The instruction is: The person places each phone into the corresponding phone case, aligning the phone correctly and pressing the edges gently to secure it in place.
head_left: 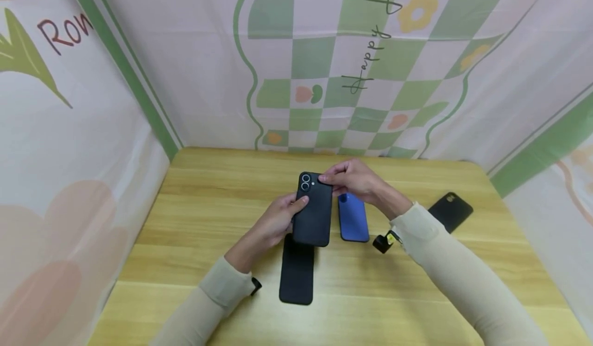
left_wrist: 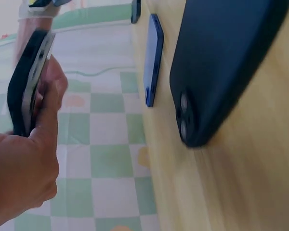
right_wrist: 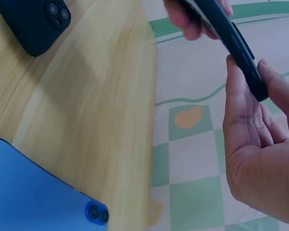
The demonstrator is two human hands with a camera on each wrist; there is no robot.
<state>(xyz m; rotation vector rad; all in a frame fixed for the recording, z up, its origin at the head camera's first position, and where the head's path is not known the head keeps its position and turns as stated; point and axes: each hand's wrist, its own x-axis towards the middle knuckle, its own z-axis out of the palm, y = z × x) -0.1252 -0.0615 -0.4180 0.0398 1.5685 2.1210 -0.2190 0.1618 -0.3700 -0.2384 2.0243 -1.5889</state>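
Note:
Above the table, a phone in a black case (head_left: 312, 217) is held between both hands, its two ringed lenses facing up. My left hand (head_left: 280, 214) grips its left side, thumb lying over the back. With thumb and fingers, my right hand (head_left: 352, 178) pinches the upper right corner. In the left wrist view a silvery edge shows beside the black case (left_wrist: 21, 82). Below the held phone lies a black phone or case (head_left: 296, 279) with two lenses, partly covered in the head view. A blue phone (head_left: 353, 220) lies below the right hand.
Farther right on the wooden table (head_left: 208, 191) lies a black phone case (head_left: 454, 209), partly hidden by the right sleeve. A small black wrist camera (head_left: 382, 243) hangs at the right cuff. Patterned cloth (head_left: 315, 57) hangs behind the table and along its sides.

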